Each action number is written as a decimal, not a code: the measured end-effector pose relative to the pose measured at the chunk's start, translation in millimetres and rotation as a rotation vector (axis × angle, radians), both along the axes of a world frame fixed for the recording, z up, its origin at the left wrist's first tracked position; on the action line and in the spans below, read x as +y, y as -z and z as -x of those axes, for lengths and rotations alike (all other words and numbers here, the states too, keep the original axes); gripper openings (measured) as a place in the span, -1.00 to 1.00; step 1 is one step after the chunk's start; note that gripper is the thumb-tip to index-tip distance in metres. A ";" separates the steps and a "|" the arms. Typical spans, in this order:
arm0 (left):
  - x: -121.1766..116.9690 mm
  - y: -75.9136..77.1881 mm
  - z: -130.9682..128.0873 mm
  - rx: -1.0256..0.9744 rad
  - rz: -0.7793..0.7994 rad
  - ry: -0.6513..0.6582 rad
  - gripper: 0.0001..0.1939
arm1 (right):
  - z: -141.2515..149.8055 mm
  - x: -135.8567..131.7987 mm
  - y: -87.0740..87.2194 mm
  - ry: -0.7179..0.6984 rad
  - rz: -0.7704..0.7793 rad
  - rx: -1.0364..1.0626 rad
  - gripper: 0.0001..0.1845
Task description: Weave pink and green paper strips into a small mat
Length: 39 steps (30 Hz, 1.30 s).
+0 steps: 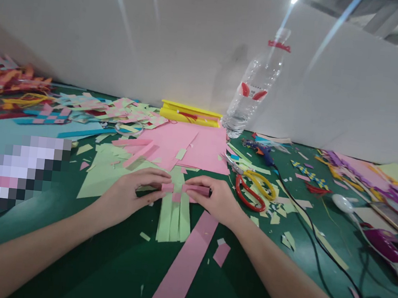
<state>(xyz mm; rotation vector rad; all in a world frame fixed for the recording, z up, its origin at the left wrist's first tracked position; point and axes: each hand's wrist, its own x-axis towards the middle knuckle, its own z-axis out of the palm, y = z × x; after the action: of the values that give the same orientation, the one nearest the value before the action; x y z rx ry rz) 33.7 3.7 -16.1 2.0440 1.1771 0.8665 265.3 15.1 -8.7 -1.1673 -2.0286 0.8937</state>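
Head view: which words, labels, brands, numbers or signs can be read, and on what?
None can be read.
Bottle label: dark characters between red shapes, too small and blurred.
Pixelated patch at left: any text hidden.
Green paper strips: no text seen.

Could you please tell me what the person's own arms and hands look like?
The left hand and right hand are bare, with slim fingers and no gloves or rings to be seen. The left forearm and right forearm are slender, with no sleeve, watch or bracelet showing. Any nail polish is too small to tell.
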 end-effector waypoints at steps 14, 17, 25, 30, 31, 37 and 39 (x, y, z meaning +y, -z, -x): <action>33.8 5.7 62.9 0.692 -0.376 -0.330 -0.63 | -8.7 6.9 9.8 0.049 -0.018 0.044 -0.80; 36.7 8.8 64.6 0.686 -0.359 -0.317 -0.65 | -8.8 5.3 10.9 0.069 -0.034 0.043 -0.80; 33.3 5.9 60.1 0.562 -0.384 -0.253 -0.65 | -9.6 3.5 5.2 0.140 -0.086 0.078 -0.80; 23.2 5.0 50.3 0.506 -0.481 -0.198 -0.61 | -11.1 3.0 5.2 0.154 -0.127 0.122 -0.79; 21.3 4.8 48.5 0.493 -0.502 -0.186 -0.62 | -11.3 2.9 5.5 0.153 -0.132 0.127 -0.79; 16.4 6.8 42.3 0.465 -0.464 -0.113 -0.71 | -13.1 3.2 6.2 0.135 -0.172 0.109 -0.79; 16.9 7.8 42.5 0.461 -0.452 -0.115 -0.71 | -13.4 3.3 6.1 0.131 -0.180 0.103 -0.78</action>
<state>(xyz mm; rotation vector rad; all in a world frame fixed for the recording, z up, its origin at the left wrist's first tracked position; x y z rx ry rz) -8.8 20.6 -23.9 2.6674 1.4516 0.7900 278.7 18.4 -14.8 -1.1167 -1.8836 0.6787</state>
